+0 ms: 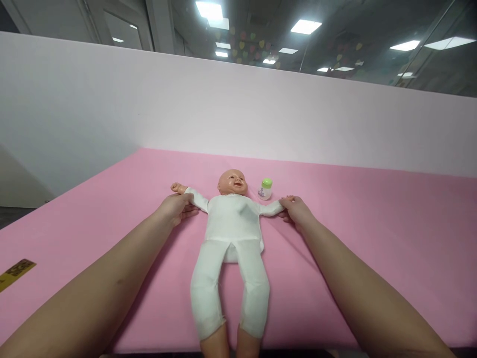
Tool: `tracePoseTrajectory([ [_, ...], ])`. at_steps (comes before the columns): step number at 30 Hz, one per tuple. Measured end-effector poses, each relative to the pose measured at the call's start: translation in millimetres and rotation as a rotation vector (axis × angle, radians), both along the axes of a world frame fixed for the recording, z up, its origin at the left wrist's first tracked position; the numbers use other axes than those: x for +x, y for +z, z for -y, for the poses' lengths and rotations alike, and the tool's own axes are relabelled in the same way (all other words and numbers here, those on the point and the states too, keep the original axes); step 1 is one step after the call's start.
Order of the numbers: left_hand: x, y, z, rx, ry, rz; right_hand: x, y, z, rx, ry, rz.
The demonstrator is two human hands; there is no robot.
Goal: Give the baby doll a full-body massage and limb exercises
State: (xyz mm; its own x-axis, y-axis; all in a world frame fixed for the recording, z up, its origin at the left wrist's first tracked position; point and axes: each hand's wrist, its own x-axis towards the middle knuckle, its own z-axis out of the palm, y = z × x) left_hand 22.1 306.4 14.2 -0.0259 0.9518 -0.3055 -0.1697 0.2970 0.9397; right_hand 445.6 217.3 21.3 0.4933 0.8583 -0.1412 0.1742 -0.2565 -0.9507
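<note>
A baby doll (233, 221) with a cloth body in white lies on its back, its head toward the far wall and its legs toward me. Both its arms are stretched out sideways. My left hand (178, 208) grips the doll's arm on the left at the wrist end of the white sleeve, fingers beneath and thumb on top. On the other side, my right hand (297, 211) pinches the doll's other arm near its small hand. A small clear bottle (265, 190) with a light green cap stands beside the doll's head, close to my right hand but not touched.
The doll lies on a pink padded surface (149, 169) with a low white wall (261, 109) behind it. A yellow and black label (17, 273) is stuck at the left. Above the wall is a glass pane (261, 40) reflecting ceiling lights.
</note>
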Motion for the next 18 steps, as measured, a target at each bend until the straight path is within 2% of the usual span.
tracePoseTrajectory([
  [3,2,0.8,1,0.014,-0.01,-0.003,2,-0.5,1,-0.028,-0.011,0.061],
  [5,6,3.0,6,0.083,-0.002,-0.059,2,0.3,3,0.014,-0.021,0.103],
  [9,17,11.8,23,0.323,0.039,-0.415,-12,8.2,14,0.326,0.032,0.268],
  [13,32,23.5,47,0.617,-0.089,-0.781,-46,21.2,34,0.565,0.258,0.509],
  [16,41,29.8,61,0.827,-0.215,-1.025,-71,26.8,46,0.633,0.514,0.827],
  [18,45,31.2,66,0.944,-0.299,-1.165,-81,27.2,49,0.689,0.623,0.985],
])
